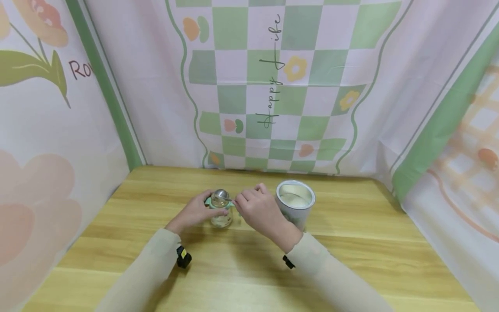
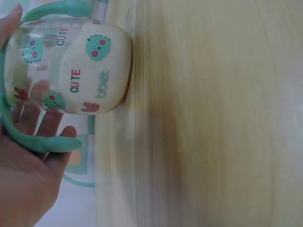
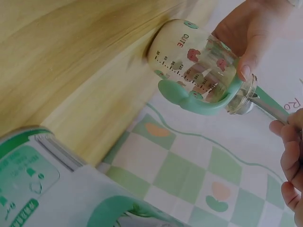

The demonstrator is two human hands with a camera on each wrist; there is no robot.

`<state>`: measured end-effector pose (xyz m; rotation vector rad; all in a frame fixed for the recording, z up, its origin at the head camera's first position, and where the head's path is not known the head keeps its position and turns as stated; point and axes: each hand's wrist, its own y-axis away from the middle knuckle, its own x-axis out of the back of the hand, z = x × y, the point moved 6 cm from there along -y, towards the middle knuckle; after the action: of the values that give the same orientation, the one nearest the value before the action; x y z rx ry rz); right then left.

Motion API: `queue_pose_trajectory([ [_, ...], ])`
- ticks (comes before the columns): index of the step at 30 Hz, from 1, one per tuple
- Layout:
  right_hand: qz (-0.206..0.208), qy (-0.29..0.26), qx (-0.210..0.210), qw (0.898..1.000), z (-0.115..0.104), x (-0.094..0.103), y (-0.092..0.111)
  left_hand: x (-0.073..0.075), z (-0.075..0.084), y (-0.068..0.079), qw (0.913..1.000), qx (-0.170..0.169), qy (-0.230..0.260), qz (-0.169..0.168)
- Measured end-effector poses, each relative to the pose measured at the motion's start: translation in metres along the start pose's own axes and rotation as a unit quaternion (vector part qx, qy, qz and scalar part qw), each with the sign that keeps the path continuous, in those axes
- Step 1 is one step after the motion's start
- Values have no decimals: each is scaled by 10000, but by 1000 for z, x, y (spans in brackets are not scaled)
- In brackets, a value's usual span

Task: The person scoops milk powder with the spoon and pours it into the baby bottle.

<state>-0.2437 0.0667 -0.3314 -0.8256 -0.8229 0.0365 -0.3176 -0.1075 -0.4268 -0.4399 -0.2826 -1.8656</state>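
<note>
A clear baby bottle point(image 1: 221, 220) with green side handles stands on the table, printed with cartoon faces and "CUTE". Pale contents show in its lower part in the left wrist view. My left hand point(image 1: 196, 212) holds the bottle near its neck, fingers behind and thumb in front. My right hand point(image 1: 260, 212) grips the handle of a metal spoon point(image 3: 272, 108). The spoon's bowl point(image 1: 221, 196) is at the bottle's open mouth, and what lies in it cannot be made out. Just right of that hand stands an open can point(image 1: 299, 213) with cream-coloured powder inside.
The wooden table point(image 1: 218, 277) reaches back to a green-and-white checked curtain point(image 1: 265, 86). More printed cloth point(image 1: 35, 182) hangs along the left and right sides. Black wrist cameras point(image 1: 183, 257) sit at both cuffs.
</note>
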Motion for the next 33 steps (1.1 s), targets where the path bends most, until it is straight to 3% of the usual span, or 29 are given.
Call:
queue_pose_trajectory([
  [21,-615,231,875,9940,-13,6,5,-1,2,0,10000,-78,-53,-31],
  [25,-518,134,837,9951,-12,5,6,-1,4,1,9999,-75,-55,-38],
  [33,-137,-143,343,9992,-1,-1,9,0,5,2,10000,5,13,40],
])
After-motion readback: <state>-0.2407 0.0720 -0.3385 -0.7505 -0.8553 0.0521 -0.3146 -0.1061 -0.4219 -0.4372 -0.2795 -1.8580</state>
